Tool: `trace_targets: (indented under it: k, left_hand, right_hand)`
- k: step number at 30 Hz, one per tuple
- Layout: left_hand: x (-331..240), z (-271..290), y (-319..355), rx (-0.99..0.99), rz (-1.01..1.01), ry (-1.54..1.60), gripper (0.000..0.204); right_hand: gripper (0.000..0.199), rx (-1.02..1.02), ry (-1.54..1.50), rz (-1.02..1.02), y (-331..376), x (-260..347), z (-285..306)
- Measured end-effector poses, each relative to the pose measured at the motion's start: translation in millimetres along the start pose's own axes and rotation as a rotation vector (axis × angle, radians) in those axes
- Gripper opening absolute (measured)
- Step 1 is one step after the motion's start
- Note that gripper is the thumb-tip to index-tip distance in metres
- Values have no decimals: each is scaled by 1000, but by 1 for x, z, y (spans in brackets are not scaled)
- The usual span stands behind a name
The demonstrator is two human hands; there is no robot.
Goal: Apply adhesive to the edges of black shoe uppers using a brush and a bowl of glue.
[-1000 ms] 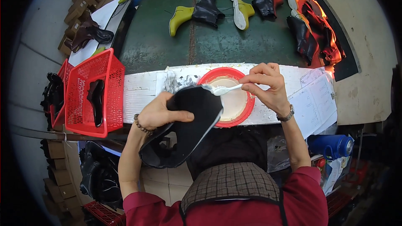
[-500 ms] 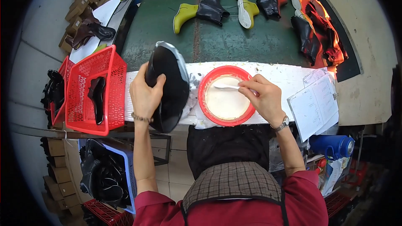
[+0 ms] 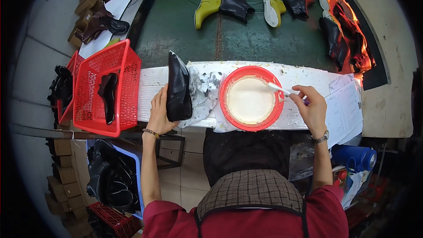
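Observation:
My left hand (image 3: pixel 159 112) holds the lower left side of a black leather boot upper (image 3: pixel 178 90), its fingers along the edge. The upper stands lengthwise over a stained white cloth (image 3: pixel 205 90) on the white work board. In my right hand (image 3: pixel 313 108) a white-ended brush (image 3: pixel 282 89) is pinched, its tip over the right rim of a red bowl (image 3: pixel 278 110). Cream-white paste (image 3: pixel 249 101) fills the bowl.
At left stand a red basket (image 3: pixel 128 88) with a black shoe inside and a blue crate (image 3: pixel 140 167) of black uppers. Beyond the board, a green conveyor (image 3: pixel 176 26) carries yellow boot forms and black uppers near a glowing heater. Written sheets (image 3: pixel 343 114) lie right.
The boot upper has turned from its dark open inside to its leather side and come down to the cloth. My right hand has moved the brush rightward from the paste to the bowl's rim.

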State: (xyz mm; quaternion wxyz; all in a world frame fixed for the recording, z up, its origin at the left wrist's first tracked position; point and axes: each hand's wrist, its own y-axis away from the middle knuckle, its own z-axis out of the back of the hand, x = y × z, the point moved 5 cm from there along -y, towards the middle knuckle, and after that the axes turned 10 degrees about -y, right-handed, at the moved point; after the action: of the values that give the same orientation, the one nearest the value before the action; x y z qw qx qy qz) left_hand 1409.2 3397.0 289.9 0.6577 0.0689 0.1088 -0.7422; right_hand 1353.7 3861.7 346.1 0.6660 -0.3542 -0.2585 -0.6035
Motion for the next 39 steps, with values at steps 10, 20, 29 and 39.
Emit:
trace_targets:
  k: [10,20,29,39]
  left_hand:
    - [-60,41,-1,-488,-17,144,82]
    - [-157,58,-5,-538,-239,162,65]
    - [-168,59,-11,-533,-296,264,63]
    - [-172,68,-43,-724,-161,266,65]
  right_hand:
    - [13,-96,-211,73,3,11,-7]
    - [11,-1,-493,261,2,63,-32]
    - [16,-149,-433,432,-36,56,1]
    - [23,69,-444,537,7,82,-11]
